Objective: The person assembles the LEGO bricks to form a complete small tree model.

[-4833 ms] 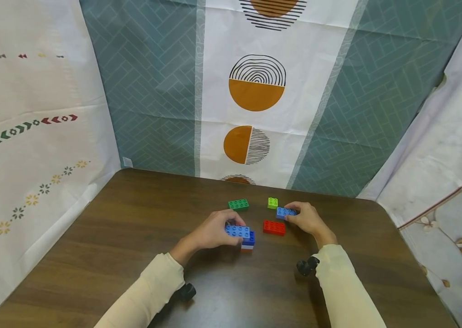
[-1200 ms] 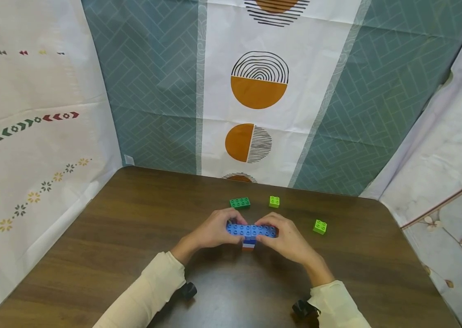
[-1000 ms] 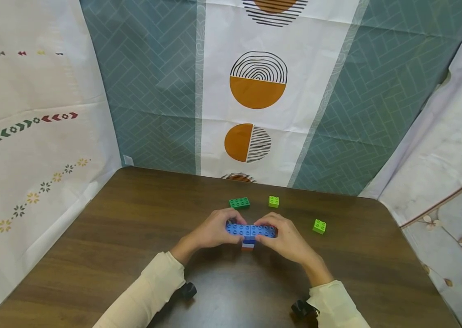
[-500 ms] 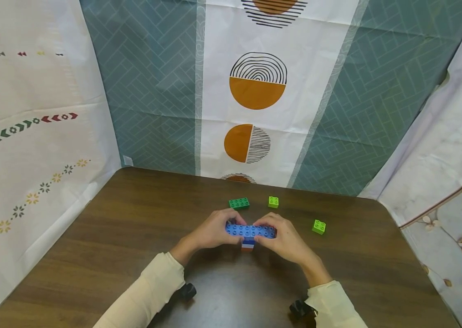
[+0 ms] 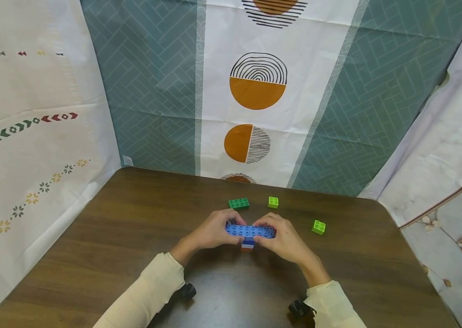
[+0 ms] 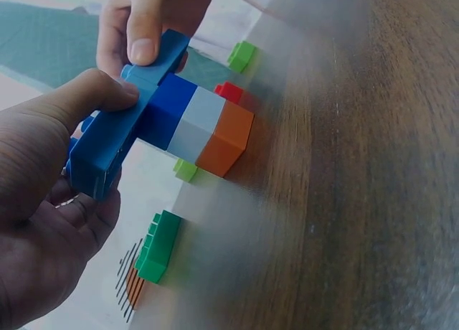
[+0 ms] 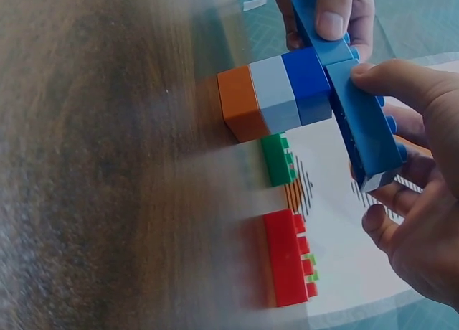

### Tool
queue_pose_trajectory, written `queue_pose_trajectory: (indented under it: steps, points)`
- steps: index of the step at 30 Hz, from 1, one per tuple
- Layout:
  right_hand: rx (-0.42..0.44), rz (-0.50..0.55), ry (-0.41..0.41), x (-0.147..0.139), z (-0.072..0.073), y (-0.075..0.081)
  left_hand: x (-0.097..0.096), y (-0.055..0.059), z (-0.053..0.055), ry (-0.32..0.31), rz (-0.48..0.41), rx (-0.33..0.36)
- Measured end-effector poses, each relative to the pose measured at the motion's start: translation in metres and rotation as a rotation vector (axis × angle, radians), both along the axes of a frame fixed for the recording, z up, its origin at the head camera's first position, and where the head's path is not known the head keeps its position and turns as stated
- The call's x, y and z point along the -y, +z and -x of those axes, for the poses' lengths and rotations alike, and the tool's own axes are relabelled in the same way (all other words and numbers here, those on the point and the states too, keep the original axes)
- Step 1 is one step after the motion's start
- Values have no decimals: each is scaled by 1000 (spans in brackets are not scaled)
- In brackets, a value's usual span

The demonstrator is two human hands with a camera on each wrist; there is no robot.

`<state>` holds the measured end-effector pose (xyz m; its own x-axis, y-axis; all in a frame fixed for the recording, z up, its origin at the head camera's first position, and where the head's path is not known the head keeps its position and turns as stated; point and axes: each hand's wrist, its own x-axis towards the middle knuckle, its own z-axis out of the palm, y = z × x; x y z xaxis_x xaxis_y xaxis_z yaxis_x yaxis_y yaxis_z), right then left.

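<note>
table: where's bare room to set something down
The table is bare left of the left sleeve, between the sleeves, and right of the rightmost lime brick. Crowded middle: left hand and right hand gripping blue bricks atop the stack, green brick and red brick close by.

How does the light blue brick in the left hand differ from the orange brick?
The light blue brick is long, the orange brick short. The left hand grips the light blue brick atop the stack; the orange brick, at the bottom, is untouched. The light blue brick shows studs; the orange brick's top is covered. Both are toy bricks.
</note>
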<state>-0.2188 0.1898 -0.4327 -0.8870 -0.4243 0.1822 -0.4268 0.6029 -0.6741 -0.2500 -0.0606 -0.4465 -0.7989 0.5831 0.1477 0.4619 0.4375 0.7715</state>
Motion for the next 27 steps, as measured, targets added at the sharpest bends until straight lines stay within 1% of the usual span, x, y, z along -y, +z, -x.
queue_pose_trajectory:
  steps: [7,19,27]
  points:
    - [-14,-10,14,1,2,0,0,0,0,5,-5,-5]
    - [-31,-70,38,3,1,3,0,1,-1,0,-6,-1]
    - [-16,-45,20,0,0,0,2,1,1,-17,7,-8]
